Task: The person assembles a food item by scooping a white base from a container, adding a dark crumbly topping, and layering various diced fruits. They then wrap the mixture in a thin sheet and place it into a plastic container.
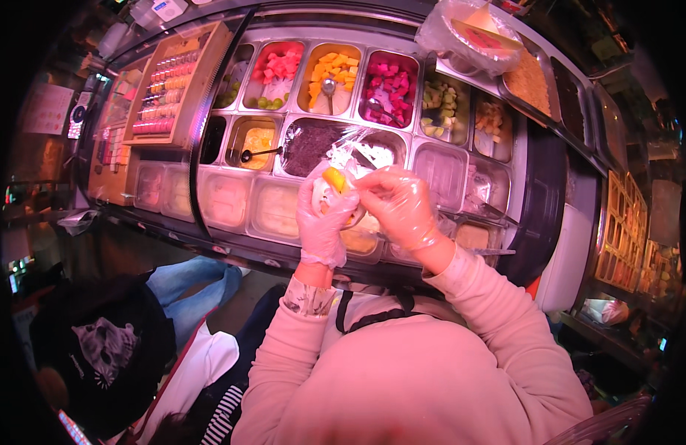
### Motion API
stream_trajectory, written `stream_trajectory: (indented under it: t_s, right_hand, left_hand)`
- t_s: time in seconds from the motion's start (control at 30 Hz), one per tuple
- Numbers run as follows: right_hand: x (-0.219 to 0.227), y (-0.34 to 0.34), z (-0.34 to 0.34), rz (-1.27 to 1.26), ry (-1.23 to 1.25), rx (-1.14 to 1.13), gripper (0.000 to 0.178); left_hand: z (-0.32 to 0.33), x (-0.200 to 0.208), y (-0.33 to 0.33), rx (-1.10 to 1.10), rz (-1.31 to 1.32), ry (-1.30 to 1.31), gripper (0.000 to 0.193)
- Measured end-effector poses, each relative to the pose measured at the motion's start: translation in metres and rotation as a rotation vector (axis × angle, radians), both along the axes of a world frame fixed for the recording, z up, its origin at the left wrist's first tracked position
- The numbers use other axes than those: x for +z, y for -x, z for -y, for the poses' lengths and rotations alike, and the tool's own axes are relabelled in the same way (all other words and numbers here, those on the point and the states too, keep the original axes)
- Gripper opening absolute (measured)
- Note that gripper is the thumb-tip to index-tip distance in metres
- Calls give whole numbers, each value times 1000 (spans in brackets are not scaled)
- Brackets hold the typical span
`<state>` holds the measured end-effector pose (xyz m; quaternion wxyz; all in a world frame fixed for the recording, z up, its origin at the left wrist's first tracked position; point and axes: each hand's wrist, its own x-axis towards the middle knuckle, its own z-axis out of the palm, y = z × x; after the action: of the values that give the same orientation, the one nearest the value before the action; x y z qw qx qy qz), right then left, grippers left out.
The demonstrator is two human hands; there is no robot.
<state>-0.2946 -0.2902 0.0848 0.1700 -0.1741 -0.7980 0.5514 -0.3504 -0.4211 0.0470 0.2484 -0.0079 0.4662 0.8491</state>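
Observation:
In its clear plastic glove, my left hand (317, 222) is closed round a small, pale, rounded thing (326, 199) with a yellow fruit piece (334, 180) on top. Its exact kind is hard to make out. My right hand (397, 206), gloved too, has its fingers pinched together at the right side of that thing; whatever lies between the fingertips is hidden. Both hands hover over the front of a counter of steel tubs. Just beyond them sits a tub of dark purple mash (307, 144), partly under clear film, beside a tub with white filling (383, 154).
Tubs of mango cubes (341, 67), pink fruit (278, 68) and magenta fruit (391, 81) stand behind. A wooden display box (176, 81) is at left, a plastic-wrapped bowl (476, 41) at back right. Another person in a black top (98, 334) is at lower left.

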Motion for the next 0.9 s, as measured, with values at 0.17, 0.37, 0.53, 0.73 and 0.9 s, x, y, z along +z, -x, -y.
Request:
stream_trajectory:
  t_s: [0.17, 0.37, 0.53, 0.73, 0.9]
  right_hand:
    - [3, 23, -24, -160, 704, 12, 12]
    - [-6, 52, -43, -138, 1103, -5, 12]
    - [41, 69, -40, -236, 1403, 172, 14]
    - [6, 87, -21, -243, 1260, 85, 14]
    - [-14, 98, -27, -258, 1199, 12, 15]
  left_hand:
    - [5, -1, 21, 12, 68, -57, 71]
    - [17, 14, 61, -96, 179, -226, 71]
    - [41, 48, 80, -97, 100, -436, 95]
    - [25, 17, 80, -64, 548, -653, 74]
    - [38, 4, 103, -173, 539, -549, 67]
